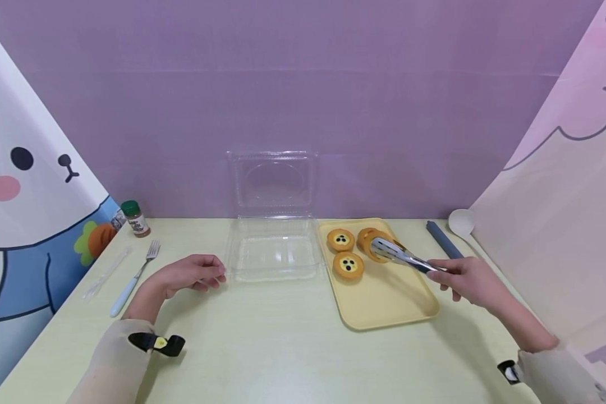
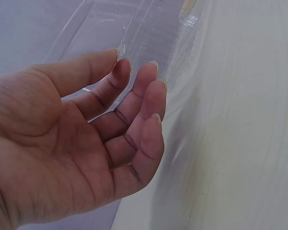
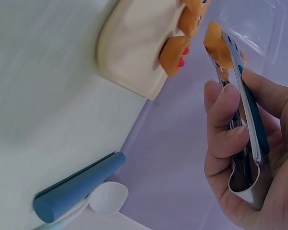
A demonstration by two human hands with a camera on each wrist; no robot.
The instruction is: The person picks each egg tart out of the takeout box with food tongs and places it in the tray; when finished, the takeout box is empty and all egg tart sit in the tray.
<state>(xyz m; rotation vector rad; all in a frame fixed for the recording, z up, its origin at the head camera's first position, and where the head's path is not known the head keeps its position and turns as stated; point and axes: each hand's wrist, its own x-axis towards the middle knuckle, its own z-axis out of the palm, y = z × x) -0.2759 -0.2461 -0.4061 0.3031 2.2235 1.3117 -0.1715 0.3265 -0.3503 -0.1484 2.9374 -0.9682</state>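
Note:
My right hand grips metal tongs with dark handles. Between the tongs' tips is a golden egg tart, raised above the yellow tray. Two tarts with dark berries, a rear tart and a front tart, lie on the tray's left side. A tart with red pieces sits on the tray, partly hidden in the head view. My left hand, fingers loosely bent, is beside the near left corner of a clear plastic box with its lid raised; whether it touches the box I cannot tell.
At left stand a green-capped jar, a blue-handled fork and a clear plastic fork. Right of the tray lie a blue-grey cylinder and a white spoon. A purple cloth wall closes the back.

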